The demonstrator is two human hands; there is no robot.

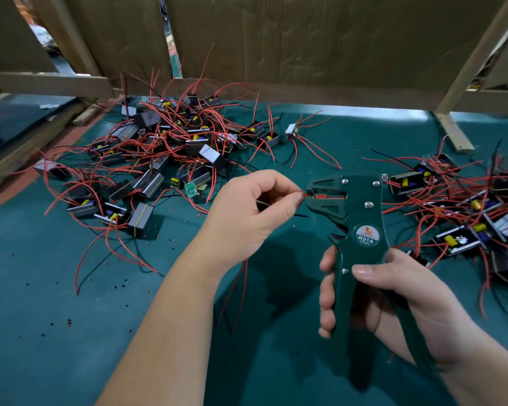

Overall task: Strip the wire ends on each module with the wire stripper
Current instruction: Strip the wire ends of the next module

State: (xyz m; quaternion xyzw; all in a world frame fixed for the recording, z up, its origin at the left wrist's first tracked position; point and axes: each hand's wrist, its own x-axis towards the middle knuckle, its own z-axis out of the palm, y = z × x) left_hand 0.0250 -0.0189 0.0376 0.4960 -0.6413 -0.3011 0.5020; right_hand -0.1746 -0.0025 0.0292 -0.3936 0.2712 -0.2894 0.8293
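Between thumb and forefinger of my left hand point(247, 212) sits a red wire end point(305, 195), pinched just behind its tip, which pokes into the mouth of the wire stripper point(361, 218); the wire looks thin, limp and light, so I judge it wants holding close to the tip or it will buckle; its module I cannot see; my right hand point(393, 291) curls round both handles, which look apart, not squeezed; beyond the left grip sprawls a tangled pile of modules point(165, 148); past the right grip, another heap point(467, 206); insulation crumbs point(68, 322) dot the green mat point(71, 361).
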